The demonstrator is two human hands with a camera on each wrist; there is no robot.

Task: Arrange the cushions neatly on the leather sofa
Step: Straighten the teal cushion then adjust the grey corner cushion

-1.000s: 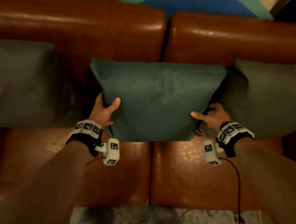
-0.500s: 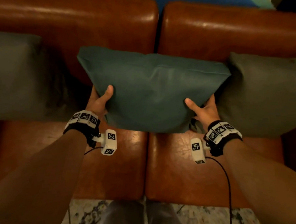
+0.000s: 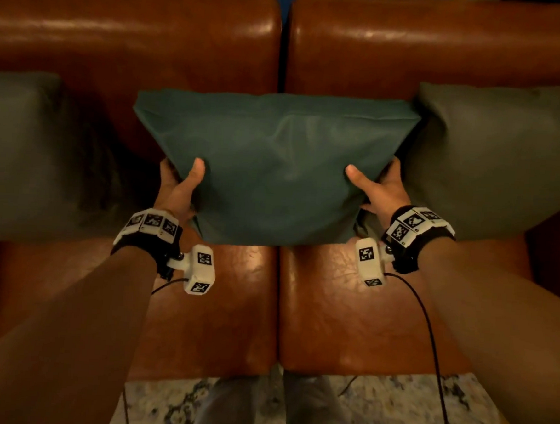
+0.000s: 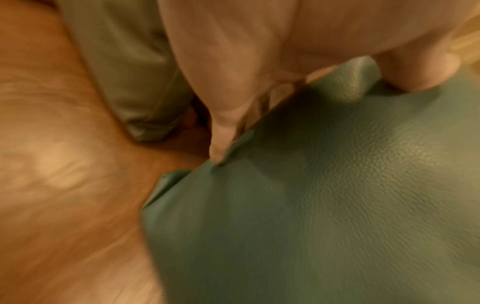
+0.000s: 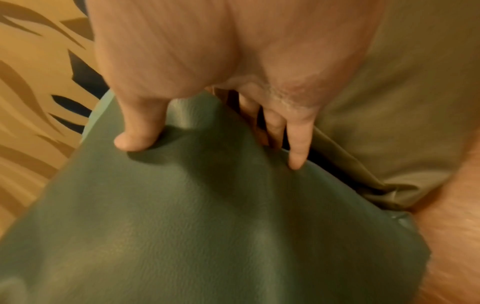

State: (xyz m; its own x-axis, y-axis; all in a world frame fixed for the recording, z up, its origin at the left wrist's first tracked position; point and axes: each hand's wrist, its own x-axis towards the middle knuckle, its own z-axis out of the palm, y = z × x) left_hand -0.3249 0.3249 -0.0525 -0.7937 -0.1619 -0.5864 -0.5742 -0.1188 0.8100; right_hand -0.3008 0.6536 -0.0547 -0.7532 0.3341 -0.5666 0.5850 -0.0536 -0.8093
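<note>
A teal leather cushion stands in the middle of the brown leather sofa, over the gap between its two seats, leaning toward the backrest. My left hand grips its lower left edge, thumb on the front, fingers behind. My right hand grips its lower right edge the same way. The left wrist view shows the cushion pinched between thumb and fingers. In the right wrist view the thumb presses the cushion's front face while the fingers tuck behind its edge.
A grey-olive cushion leans on the backrest at the left, another grey-olive cushion at the right, touching the teal one. A patterned rug lies before the sofa. Cables hang from both wrist cameras.
The teal cushion has been shifted slightly and pushed back toward the backrest, both hands still gripping its lower sides. My thumbs have slid further onto its front face.
</note>
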